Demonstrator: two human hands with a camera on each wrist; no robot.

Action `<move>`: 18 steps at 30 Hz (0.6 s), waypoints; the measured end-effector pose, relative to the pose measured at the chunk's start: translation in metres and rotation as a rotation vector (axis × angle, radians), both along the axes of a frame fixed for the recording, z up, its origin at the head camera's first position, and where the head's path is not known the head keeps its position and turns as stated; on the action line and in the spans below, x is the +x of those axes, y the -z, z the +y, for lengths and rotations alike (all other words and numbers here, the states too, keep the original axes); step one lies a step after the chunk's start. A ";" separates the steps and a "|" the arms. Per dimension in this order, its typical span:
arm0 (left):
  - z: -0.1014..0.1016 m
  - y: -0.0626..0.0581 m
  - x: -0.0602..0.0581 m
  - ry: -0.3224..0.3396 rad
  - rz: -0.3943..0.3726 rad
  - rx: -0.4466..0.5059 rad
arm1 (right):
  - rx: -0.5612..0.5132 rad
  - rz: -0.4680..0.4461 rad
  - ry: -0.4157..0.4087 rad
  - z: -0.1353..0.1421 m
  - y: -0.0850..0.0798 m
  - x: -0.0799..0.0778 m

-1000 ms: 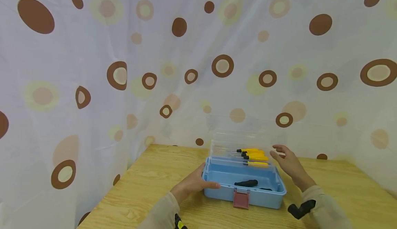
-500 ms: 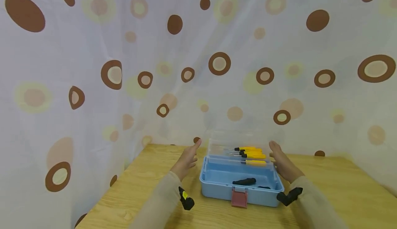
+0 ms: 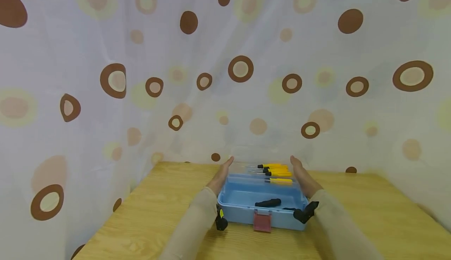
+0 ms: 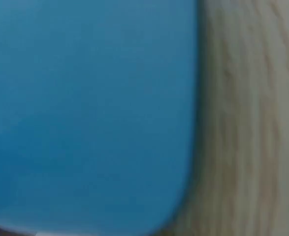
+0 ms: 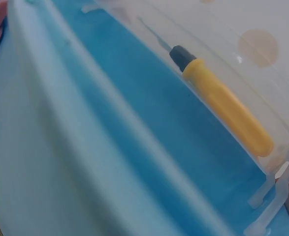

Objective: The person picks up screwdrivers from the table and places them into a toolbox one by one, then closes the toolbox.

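Observation:
A blue toolbox stands with its clear lid up at the back. Several yellow-handled screwdrivers lie in the raised clear part, one of them close up in the right wrist view. In the bottom of the box lies a black-handled tool. My left hand is at the rear left side of the box, thumb pointing up. My right hand mirrors it at the rear right side. Most fingers of both hands are hidden. The left wrist view shows the box's blue side wall.
A red latch hangs at the front of the box. Pale hinge arms join the raised part to the box. The wooden table reaches back to a spotted curtain.
My left hand has left the box's front left corner and moved to its rear left side. My right hand has come in against the rear right side. The head view has shifted slightly right.

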State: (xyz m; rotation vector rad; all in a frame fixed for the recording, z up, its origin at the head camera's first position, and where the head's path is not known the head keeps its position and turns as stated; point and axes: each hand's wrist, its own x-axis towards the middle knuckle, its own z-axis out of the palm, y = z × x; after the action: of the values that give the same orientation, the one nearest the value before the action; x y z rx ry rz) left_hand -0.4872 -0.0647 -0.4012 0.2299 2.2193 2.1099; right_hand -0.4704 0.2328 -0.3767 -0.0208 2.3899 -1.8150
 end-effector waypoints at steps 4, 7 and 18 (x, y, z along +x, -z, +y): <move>-0.003 0.000 0.001 -0.026 0.054 -0.038 | -0.007 -0.031 0.037 -0.003 0.000 0.000; -0.004 -0.001 0.002 -0.031 0.100 -0.049 | -0.055 -0.038 0.056 -0.004 0.000 0.001; -0.001 0.003 0.000 -0.019 0.157 -0.057 | -0.094 0.031 0.056 -0.001 0.005 0.003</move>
State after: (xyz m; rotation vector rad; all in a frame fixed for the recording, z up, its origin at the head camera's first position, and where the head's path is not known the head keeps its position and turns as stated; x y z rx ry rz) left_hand -0.4868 -0.0653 -0.4044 0.3850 2.3726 2.1025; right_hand -0.4675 0.2318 -0.3817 0.0074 2.3467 -1.9647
